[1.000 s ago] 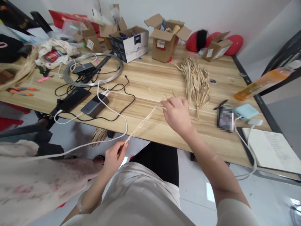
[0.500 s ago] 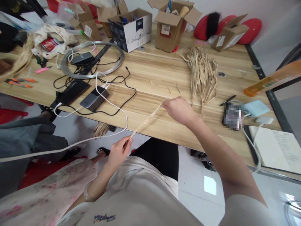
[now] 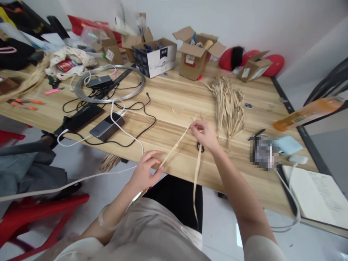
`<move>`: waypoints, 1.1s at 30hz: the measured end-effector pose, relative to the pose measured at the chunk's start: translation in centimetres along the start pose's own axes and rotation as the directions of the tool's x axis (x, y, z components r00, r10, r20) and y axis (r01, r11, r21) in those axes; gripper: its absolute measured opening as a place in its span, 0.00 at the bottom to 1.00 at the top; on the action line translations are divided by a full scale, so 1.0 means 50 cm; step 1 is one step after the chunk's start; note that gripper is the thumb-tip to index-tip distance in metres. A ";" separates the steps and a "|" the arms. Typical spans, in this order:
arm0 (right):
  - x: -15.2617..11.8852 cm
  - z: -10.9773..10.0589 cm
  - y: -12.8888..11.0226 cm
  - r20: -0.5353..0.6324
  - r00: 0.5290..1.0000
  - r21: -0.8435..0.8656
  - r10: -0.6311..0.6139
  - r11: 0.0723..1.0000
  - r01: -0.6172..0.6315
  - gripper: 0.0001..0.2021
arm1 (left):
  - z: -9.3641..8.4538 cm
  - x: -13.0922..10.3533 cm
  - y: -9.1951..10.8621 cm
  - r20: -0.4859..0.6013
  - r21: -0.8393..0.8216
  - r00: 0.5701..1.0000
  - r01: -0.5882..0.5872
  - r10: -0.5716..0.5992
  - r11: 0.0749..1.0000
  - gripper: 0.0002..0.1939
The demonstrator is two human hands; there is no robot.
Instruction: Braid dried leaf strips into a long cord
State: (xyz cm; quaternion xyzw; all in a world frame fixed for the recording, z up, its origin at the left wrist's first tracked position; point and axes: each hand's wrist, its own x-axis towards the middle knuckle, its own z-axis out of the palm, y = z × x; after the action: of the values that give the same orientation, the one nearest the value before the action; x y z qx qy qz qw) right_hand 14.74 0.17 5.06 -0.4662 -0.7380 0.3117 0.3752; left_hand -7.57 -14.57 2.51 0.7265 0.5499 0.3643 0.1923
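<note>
A thin twisted strand of dry plant fibre (image 3: 176, 145) runs slantwise between my hands over the table's front edge. My left hand (image 3: 144, 170) has it between the thumb and a curved finger, the other fingers lifted apart. Its lower part comes out beneath my left wrist. With fingertips pinched, my right hand (image 3: 204, 135) grips the strand near its upper end. A flat pale fibre strip (image 3: 196, 174) hangs from under my right hand past the table edge toward my lap. To the right of that hand lies a bundle of dried leaves (image 3: 228, 105).
On the left are a wire coil (image 3: 78, 88), black cables, a grey power brick (image 3: 104, 127) and orange-handled pliers (image 3: 23, 104). Cardboard boxes (image 3: 193, 63) line the back. An orange bottle (image 3: 307, 114) and open notebook (image 3: 312, 192) are at the right. A red stool (image 3: 54, 210) stands below left.
My left hand has moved up slightly along the strand, its fingers spreading. A flat strip now hangs below my right hand. The view has shifted, and the flowered cloth at lower left is gone.
</note>
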 end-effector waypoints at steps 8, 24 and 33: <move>-0.017 0.012 0.036 0.041 0.998 0.002 0.037 0.999 -0.037 0.08 | 0.096 0.214 0.037 0.157 -0.349 0.961 0.269 -0.227 0.897 0.19; -0.013 -0.011 0.095 0.267 0.888 0.337 0.374 0.828 -0.449 0.15 | 0.179 0.337 -0.022 0.630 -0.504 0.745 0.607 -0.219 0.615 0.21; -0.013 -0.018 0.103 0.357 0.817 0.559 0.452 0.597 -0.575 0.18 | 0.168 0.326 -0.026 0.629 -0.549 0.742 0.635 -0.232 0.543 0.17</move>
State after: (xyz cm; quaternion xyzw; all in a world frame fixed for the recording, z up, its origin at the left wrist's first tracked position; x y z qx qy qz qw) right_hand 18.03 1.60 1.22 -0.4710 -0.4480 0.6807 0.3379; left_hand -0.06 2.16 1.25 0.4840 0.4552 0.2965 0.6860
